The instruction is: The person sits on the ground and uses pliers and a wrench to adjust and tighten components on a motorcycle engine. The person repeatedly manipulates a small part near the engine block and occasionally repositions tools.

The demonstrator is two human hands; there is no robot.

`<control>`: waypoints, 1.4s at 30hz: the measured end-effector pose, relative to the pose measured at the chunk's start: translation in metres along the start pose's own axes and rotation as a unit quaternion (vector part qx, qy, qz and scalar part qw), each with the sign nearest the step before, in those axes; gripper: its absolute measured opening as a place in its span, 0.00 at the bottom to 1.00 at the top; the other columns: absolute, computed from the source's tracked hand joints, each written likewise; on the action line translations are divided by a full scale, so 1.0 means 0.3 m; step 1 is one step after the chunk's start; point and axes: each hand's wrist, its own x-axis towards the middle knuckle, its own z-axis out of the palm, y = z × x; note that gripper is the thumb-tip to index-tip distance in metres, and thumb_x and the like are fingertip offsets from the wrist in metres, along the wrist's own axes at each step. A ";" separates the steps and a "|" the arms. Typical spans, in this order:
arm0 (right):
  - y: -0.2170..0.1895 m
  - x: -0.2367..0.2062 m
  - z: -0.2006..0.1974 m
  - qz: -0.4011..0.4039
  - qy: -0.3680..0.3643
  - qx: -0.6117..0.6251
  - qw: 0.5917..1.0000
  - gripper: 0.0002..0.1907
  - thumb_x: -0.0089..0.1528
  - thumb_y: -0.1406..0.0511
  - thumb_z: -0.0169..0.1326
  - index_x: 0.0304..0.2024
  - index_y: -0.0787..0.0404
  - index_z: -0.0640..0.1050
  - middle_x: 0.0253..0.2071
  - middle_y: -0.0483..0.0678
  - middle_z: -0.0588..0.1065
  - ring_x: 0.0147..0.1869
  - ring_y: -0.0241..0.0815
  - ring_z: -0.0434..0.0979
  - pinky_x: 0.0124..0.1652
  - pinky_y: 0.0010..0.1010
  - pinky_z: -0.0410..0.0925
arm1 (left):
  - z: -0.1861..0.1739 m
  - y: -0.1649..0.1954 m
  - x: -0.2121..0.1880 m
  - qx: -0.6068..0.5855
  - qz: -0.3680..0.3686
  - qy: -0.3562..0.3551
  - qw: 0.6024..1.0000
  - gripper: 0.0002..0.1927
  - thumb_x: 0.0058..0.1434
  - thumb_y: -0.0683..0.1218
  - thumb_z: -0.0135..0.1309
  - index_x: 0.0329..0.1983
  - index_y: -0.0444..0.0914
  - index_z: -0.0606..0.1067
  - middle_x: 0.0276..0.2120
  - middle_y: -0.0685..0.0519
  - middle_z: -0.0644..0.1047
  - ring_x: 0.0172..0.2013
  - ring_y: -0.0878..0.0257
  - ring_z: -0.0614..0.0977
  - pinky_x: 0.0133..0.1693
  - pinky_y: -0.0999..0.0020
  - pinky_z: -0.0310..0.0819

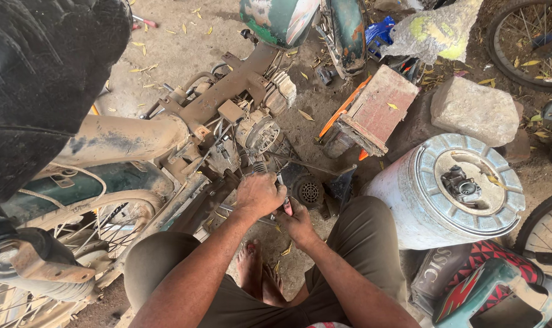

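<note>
From the head camera we look down on our knees, bare feet and both arms. Our left hand (259, 194) is clenched on a part of the engine (261, 136) low on the muddy moped frame (227, 91); what exactly it grasps is hidden under the knuckles. Our right hand (297, 223) sits just beside it, fingers closed on red-handled pliers (285, 203) whose tip points up toward the same spot. A round black cover (310, 192) lies on the ground just right of the hands. Further right stands a white drum (446, 191) with a small carburettor (460, 183) on its lid. A brick (379, 109) and a stone (475, 110) lie beyond it
</note>
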 end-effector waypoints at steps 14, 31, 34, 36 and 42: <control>0.013 -0.010 0.017 -0.003 0.003 0.020 1.000 0.17 0.61 0.72 0.59 0.53 0.65 0.76 0.46 0.45 0.79 0.49 0.34 0.76 0.49 0.31 0.71 | -0.025 0.011 -0.032 -0.005 -0.011 0.044 0.999 0.18 0.56 0.54 0.55 0.33 0.35 0.81 0.26 0.39 0.81 0.32 0.44 0.85 0.41 0.48 0.81; -0.051 -0.026 0.018 -0.044 0.036 -0.242 0.969 0.11 0.58 0.66 0.61 0.39 0.64 0.74 0.34 0.49 0.79 0.39 0.38 0.78 0.40 0.37 0.73 | 0.042 -0.031 -0.015 -0.041 -0.019 0.034 0.998 0.18 0.60 0.52 0.51 0.39 0.33 0.79 0.26 0.38 0.81 0.31 0.45 0.86 0.39 0.47 0.82; -0.055 -0.025 0.020 -0.076 0.044 -0.252 0.964 0.10 0.58 0.68 0.60 0.38 0.65 0.73 0.32 0.52 0.78 0.37 0.39 0.76 0.40 0.37 0.71 | 0.038 -0.033 -0.014 -0.031 -0.017 0.046 0.998 0.17 0.60 0.52 0.51 0.38 0.34 0.80 0.27 0.38 0.81 0.33 0.43 0.85 0.40 0.47 0.81; -0.058 -0.020 0.022 -0.078 0.049 -0.257 0.962 0.10 0.58 0.68 0.60 0.38 0.65 0.73 0.31 0.52 0.77 0.36 0.39 0.75 0.39 0.36 0.71 | 0.032 -0.033 -0.011 -0.024 -0.014 0.054 0.998 0.17 0.60 0.53 0.51 0.37 0.34 0.80 0.28 0.37 0.81 0.34 0.42 0.85 0.41 0.46 0.80; -0.043 -0.016 0.010 -0.098 0.050 -0.235 0.966 0.09 0.58 0.69 0.60 0.38 0.65 0.73 0.31 0.51 0.78 0.35 0.38 0.74 0.38 0.35 0.71 | 0.030 -0.026 -0.008 -0.027 -0.005 0.045 0.999 0.17 0.61 0.53 0.50 0.38 0.34 0.79 0.29 0.39 0.81 0.34 0.42 0.85 0.41 0.46 0.80</control>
